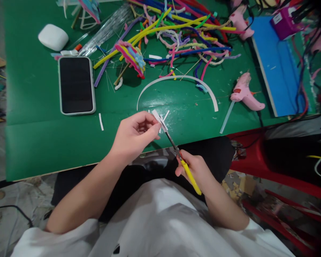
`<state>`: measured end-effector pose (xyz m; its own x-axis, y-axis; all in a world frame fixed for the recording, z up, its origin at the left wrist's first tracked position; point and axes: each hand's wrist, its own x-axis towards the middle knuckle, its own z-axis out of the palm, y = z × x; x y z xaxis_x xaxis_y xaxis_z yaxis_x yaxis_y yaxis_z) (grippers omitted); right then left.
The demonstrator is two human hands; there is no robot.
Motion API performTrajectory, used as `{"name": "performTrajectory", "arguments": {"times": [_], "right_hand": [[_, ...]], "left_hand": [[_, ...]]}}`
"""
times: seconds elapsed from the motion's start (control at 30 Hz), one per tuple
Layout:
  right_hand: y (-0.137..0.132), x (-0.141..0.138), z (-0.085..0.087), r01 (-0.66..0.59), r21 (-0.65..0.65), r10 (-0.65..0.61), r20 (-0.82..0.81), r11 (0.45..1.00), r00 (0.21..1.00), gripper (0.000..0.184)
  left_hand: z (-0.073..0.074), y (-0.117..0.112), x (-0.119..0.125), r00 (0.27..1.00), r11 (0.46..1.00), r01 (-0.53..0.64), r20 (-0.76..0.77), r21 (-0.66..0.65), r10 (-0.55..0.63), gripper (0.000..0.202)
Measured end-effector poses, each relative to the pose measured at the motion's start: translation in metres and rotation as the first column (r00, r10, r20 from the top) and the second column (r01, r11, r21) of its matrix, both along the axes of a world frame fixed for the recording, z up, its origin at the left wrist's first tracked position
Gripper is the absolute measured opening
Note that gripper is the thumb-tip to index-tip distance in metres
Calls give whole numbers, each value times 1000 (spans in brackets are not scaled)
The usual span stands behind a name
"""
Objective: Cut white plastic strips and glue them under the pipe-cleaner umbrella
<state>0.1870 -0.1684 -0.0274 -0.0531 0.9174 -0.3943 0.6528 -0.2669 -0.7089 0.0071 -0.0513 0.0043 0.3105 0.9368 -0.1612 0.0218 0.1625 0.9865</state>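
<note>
My left hand pinches a small white strip above the near edge of the green table. My right hand grips yellow-handled scissors, whose thin blades reach up to the strip and meet it at its lower end. A long curved white band lies on the table just beyond the hands. Short white offcuts lie near it.
A phone lies face up at the left, with a white case behind it. A heap of coloured pipe cleaners fills the back. A pink glue gun rests at the right beside a blue board.
</note>
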Motion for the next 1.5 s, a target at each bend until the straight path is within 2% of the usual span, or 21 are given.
{"name": "performTrajectory", "arguments": {"times": [0.27, 0.53, 0.77, 1.33, 1.5], "right_hand": [[-1, 1, -1, -7, 38, 7, 6, 999, 1000, 46], [3, 1, 6, 3, -22, -4, -21, 1000, 1000, 53], [3, 0, 5, 12, -9, -12, -35, 1000, 999, 57], [4, -1, 8, -3, -46, 3, -10, 999, 1000, 47], [3, 0, 8, -14, -65, 10, -66, 998, 998, 46]], "left_hand": [[2, 0, 0, 1000, 1000, 1, -29, 10, -1, 9], [2, 1, -1, 999, 1000, 3, -32, -5, -3, 9], [2, 2, -1, 1000, 1000, 14, -23, -25, -14, 10], [4, 2, 0, 998, 1000, -17, -62, 17, 18, 10], [4, 3, -2, 997, 1000, -23, -70, 5, 23, 10]]}}
